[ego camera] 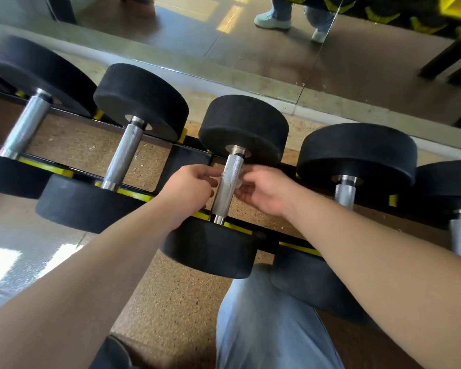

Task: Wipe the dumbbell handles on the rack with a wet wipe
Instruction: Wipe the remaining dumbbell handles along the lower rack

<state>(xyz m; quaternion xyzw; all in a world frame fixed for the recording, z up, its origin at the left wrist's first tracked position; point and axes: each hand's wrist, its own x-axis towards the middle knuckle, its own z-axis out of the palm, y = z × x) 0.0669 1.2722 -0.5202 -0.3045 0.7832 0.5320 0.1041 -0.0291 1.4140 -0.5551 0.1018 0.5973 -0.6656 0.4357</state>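
Several black rubber dumbbells with knurled steel handles lie across a black and yellow rack (pixel 133 194). The middle dumbbell's handle (pixel 228 182) runs between my two hands. My left hand (pixel 189 191) is at the handle's left side, fingers curled toward it. On the handle's right side, my right hand (pixel 264 190) has its fingers curled. A white wet wipe (pixel 238 182) shows as small scraps on both sides of the handle, passing behind it, and each hand pinches an end. Most of the wipe is hidden by the handle and fingers.
More dumbbells lie to the left (pixel 123 155) and right (pixel 346 190) on the same rack. A wall mirror (pixel 250 49) stands behind, reflecting a person's legs and shoes. My leg in blue jeans (pixel 264 328) is below, over a speckled cork floor (pixel 176 302).
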